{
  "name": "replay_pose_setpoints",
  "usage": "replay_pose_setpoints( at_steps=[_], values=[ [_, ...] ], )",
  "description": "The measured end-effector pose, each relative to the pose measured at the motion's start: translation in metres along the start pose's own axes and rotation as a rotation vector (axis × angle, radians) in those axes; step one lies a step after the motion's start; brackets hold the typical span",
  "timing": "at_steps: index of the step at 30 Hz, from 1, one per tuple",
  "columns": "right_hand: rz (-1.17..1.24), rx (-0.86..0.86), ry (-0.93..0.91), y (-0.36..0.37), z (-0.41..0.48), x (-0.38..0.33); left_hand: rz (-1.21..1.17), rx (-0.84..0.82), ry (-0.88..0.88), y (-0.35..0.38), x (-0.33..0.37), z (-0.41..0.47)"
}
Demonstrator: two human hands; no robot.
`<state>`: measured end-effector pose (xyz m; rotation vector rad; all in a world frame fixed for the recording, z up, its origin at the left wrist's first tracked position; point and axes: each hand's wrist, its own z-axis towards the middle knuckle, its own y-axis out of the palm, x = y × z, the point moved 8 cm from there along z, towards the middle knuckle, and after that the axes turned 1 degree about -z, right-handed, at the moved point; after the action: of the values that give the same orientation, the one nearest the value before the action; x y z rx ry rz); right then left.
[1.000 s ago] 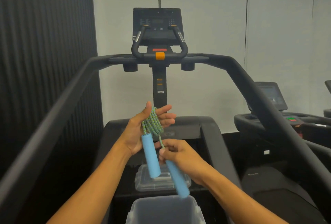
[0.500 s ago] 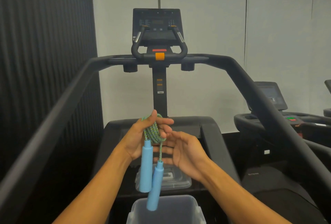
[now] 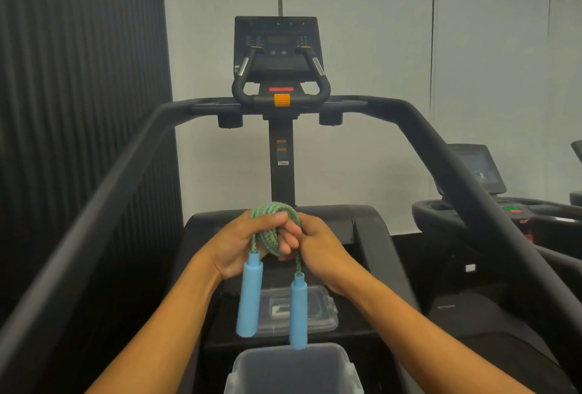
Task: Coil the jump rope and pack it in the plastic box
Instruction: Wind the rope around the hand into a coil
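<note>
The jump rope (image 3: 268, 237) is a green-blue braided cord wound into a small coil, with two light blue handles (image 3: 249, 297) hanging straight down from it. My left hand (image 3: 239, 244) grips the coil from the left, thumb over the top. My right hand (image 3: 318, 248) closes on the coil from the right, its fingers meeting the left hand's. Below the handles stands the open translucent plastic box (image 3: 294, 368) at the bottom edge of the head view. The tip of the right-hand handle (image 3: 298, 311) hangs just above the box's far rim.
The clear lid (image 3: 318, 308) of the box lies flat on the treadmill deck beyond the box. Black treadmill rails (image 3: 104, 201) run along both sides, with the console (image 3: 277, 47) ahead. A second treadmill (image 3: 478, 173) stands to the right.
My right hand let go of the second handle, which now hangs down, and closed on the coil beside the left hand. Both handles have swung to vertical.
</note>
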<state>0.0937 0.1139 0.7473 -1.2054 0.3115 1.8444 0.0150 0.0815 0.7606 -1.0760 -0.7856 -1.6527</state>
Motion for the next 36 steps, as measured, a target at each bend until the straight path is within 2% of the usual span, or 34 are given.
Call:
replay_pose_setpoints(
  at_steps=[7, 14, 18, 20, 26, 30, 36],
  values=[
    [-0.241, 0.029, -0.011, -0.003, -0.003, 0.003, 0.101, -0.025, -0.059, -0.003, 0.002, -0.009],
    [-0.244, 0.078, 0.013, -0.008, 0.002, 0.011, 0.197, -0.021, -0.074, -0.006, 0.006, -0.007],
    [-0.401, 0.096, 0.031, -0.02, 0.01, 0.01, 0.215, -0.047, -0.063, 0.001, 0.008, -0.008],
    [-0.492, 0.105, 0.005, -0.024, 0.015, 0.005, 0.225, 0.007, -0.059, -0.002, 0.009, -0.005],
    [-0.679, 0.088, -0.121, -0.021, 0.025, -0.013, 0.294, 0.304, -0.1, -0.034, 0.001, -0.003],
    [-0.764, 0.074, -0.115, -0.021, 0.036, -0.011, 0.496, 0.441, -0.091, -0.045, 0.006, 0.0],
    [-0.784, 0.092, -0.16, -0.022, 0.045, -0.016, 0.678, 0.526, -0.093, -0.047, 0.008, 0.014]
  ],
)
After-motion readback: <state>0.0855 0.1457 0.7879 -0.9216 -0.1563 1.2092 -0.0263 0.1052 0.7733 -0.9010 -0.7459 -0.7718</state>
